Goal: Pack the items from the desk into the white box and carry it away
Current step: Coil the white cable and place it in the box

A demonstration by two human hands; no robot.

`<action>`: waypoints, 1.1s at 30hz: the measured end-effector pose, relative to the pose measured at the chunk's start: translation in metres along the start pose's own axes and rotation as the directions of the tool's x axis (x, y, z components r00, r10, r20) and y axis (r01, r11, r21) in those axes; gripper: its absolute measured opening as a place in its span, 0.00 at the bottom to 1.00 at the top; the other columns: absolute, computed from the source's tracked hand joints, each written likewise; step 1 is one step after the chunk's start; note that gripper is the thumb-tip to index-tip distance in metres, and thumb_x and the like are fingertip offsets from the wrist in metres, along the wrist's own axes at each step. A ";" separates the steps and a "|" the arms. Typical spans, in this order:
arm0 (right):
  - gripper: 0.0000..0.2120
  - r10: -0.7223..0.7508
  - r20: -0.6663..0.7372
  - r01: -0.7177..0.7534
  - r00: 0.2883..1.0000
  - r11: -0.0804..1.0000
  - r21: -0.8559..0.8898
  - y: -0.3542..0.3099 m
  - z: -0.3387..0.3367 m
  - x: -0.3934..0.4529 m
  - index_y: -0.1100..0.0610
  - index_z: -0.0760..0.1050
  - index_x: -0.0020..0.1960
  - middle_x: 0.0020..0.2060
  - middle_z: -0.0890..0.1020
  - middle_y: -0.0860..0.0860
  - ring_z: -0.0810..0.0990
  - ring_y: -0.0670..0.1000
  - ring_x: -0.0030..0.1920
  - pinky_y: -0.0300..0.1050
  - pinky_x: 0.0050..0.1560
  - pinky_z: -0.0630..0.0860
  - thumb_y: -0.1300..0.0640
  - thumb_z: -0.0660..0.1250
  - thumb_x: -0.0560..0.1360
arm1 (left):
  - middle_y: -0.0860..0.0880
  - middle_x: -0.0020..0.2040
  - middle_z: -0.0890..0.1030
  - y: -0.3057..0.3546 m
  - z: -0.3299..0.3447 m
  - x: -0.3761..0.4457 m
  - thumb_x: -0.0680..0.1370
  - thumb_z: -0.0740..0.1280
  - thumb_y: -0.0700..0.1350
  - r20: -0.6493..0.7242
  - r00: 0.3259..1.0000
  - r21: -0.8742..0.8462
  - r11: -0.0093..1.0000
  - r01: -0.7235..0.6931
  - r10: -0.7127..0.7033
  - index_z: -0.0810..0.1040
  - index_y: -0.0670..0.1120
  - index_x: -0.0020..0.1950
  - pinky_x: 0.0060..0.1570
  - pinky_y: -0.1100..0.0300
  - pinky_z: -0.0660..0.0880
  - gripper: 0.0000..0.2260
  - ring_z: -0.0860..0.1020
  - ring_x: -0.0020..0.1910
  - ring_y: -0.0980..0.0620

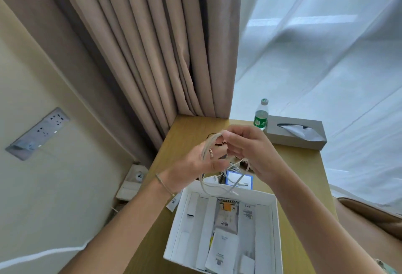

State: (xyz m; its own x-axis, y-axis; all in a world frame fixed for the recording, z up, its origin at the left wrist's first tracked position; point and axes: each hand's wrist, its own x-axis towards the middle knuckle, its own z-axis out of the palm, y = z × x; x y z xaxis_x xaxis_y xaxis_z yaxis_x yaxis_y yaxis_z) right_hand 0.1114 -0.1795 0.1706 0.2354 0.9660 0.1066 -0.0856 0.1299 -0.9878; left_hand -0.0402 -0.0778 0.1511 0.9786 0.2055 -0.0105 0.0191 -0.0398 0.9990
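Both hands are raised above the wooden desk (300,165), working a white cable (206,149). The cable is looped round my left hand (195,162), which has a ring on one finger. My right hand (245,147) pinches the cable near the top of the loops. One end with a plug dangles down over the far rim of the open white box (274,230). The box stands on the desk in front of me and holds several white packets, leaflets and a small white adapter. A blue-edged white card (233,178) and more white cable lie just behind the box.
A green-labelled water bottle (261,115) and a grey tissue box (298,132) stand at the desk's far right. Beige curtains hang behind the desk, sheer white ones to the right. A wall socket panel (39,132) is on the left; a brown chair (369,217) is at right.
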 end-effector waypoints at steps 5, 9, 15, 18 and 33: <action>0.13 0.035 -0.090 -0.022 0.995 0.989 0.148 0.003 0.013 -0.010 0.66 0.78 0.41 0.30 0.68 0.64 0.67 0.59 0.35 0.52 0.39 0.66 0.59 0.65 0.81 | 0.40 0.55 0.81 -0.018 0.024 0.004 0.79 0.67 0.40 -0.081 0.993 -0.044 0.996 0.079 -0.082 0.77 0.40 0.62 0.63 0.37 0.72 0.13 0.78 0.58 0.42; 0.12 0.051 -0.189 -0.038 0.981 0.997 0.071 0.010 0.017 -0.015 0.61 0.79 0.40 0.32 0.73 0.57 0.74 0.51 0.34 0.42 0.36 0.70 0.59 0.64 0.81 | 0.47 0.35 0.79 -0.032 0.035 0.000 0.79 0.69 0.43 -0.109 0.982 -0.146 0.980 0.136 -0.152 0.84 0.48 0.41 0.55 0.43 0.80 0.07 0.78 0.37 0.48; 0.16 0.306 -0.134 -0.301 0.943 0.952 0.057 0.063 0.024 -0.050 0.50 0.73 0.69 0.58 0.84 0.60 0.84 0.57 0.57 0.53 0.65 0.77 0.53 0.63 0.82 | 0.49 0.26 0.60 -0.057 0.032 -0.006 0.80 0.67 0.47 -0.373 0.889 -0.450 0.890 0.078 -0.266 0.71 0.50 0.26 0.26 0.61 0.68 0.22 0.60 0.25 0.52; 0.19 0.469 0.002 -0.469 0.883 0.882 0.043 0.100 0.042 -0.076 0.41 0.71 0.68 0.57 0.85 0.53 0.85 0.54 0.55 0.46 0.61 0.77 0.48 0.69 0.78 | 0.50 0.27 0.58 -0.071 0.027 -0.011 0.81 0.65 0.48 -0.380 0.851 -0.638 0.769 0.044 -0.364 0.63 0.48 0.27 0.27 0.62 0.64 0.23 0.60 0.25 0.54; 0.09 0.687 -0.022 -0.684 0.726 0.725 0.083 0.157 0.077 -0.106 0.56 0.70 0.43 0.25 0.69 0.46 0.66 0.47 0.25 0.41 0.29 0.70 0.59 0.64 0.81 | 0.44 0.42 0.82 -0.128 0.012 -0.036 0.80 0.67 0.42 -0.295 0.812 -0.518 0.798 0.307 -0.504 0.81 0.42 0.51 0.45 0.56 0.79 0.05 0.81 0.44 0.46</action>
State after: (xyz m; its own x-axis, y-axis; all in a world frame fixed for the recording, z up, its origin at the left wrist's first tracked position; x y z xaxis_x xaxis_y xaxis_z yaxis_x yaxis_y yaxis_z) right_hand -0.0019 -0.2441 0.0132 0.1337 0.7855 -0.6042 -0.3036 -0.5479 -0.7795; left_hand -0.0754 -0.0915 0.0233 0.7241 0.4757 -0.4994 0.2100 0.5376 0.8166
